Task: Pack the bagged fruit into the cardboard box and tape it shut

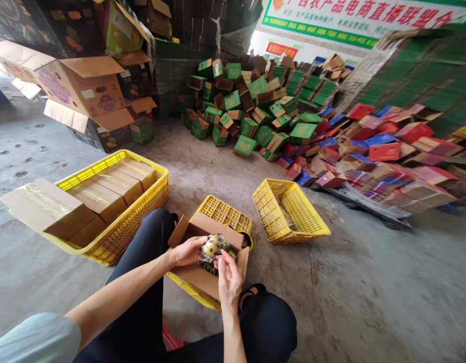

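An open brown cardboard box rests on an upturned yellow crate between my knees. Inside it lies a clear plastic bag of yellow-green fruit. My left hand grips the bag's left side, fingers curled round it. My right hand pinches the bag's near right edge from above. My legs in dark trousers frame the box.
To the left stands a yellow crate filled with taped brown cartons; one carton overhangs its edge. A tilted yellow crate lies ahead right. Heaps of green boxes and red and blue boxes cover the floor behind.
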Demonstrator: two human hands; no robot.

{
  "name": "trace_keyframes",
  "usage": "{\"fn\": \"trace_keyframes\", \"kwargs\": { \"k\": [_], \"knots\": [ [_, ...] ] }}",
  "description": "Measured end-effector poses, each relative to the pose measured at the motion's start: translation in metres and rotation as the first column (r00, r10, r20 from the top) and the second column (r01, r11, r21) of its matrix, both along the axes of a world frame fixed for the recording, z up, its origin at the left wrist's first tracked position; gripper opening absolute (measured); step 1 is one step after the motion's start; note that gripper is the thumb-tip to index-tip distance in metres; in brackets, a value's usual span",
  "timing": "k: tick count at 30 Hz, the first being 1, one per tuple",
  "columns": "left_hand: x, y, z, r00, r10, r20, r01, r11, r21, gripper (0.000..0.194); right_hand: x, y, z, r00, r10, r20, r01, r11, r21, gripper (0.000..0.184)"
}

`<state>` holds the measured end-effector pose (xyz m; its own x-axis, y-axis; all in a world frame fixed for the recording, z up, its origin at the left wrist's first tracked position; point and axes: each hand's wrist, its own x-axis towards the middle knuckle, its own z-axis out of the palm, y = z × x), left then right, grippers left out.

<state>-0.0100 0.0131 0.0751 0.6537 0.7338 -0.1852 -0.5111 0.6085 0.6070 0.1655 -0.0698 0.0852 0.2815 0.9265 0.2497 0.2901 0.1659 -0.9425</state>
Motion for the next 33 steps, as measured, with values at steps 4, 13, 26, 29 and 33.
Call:
{"fn": "trace_keyframes", "kwargs": {
  "k": [4, 13, 26, 29, 33],
  "knots": [
    [0.002, 0.0, -0.004, 0.998, -0.07, -0.007, 0.07, 0.997, -0.015, 0.055, 0.006, 0.004, 0.002, 0.992, -0.056, -0.109, 0.05, 0.997, -0.059, 0.065],
    [-0.001, -0.003, -0.011, 0.94, -0.275, -0.203, 0.288, 0.957, 0.036, 0.071, 0.013, 0.003, 0.016, 0.98, 0.094, -0.174, -0.127, 0.974, -0.189, 0.05],
    [-0.01, -0.001, 0.011, 0.981, -0.133, -0.145, 0.17, 0.943, 0.285, 0.076, 0.017, 0.005, 0.007, 0.942, -0.255, -0.217, 0.174, 0.926, -0.336, 0.067],
    [-0.009, -0.003, 0.012, 0.971, -0.131, -0.199, 0.179, 0.953, 0.246, 0.062, 0.017, 0.006, 0.002, 0.942, -0.24, -0.234, 0.143, 0.919, -0.368, 0.068],
    [-0.008, -0.002, 0.01, 0.971, -0.103, -0.216, 0.137, 0.98, 0.147, 0.053, 0.017, 0.009, 0.005, 0.921, -0.275, -0.275, 0.142, 0.896, -0.42, 0.078]
  ]
}}
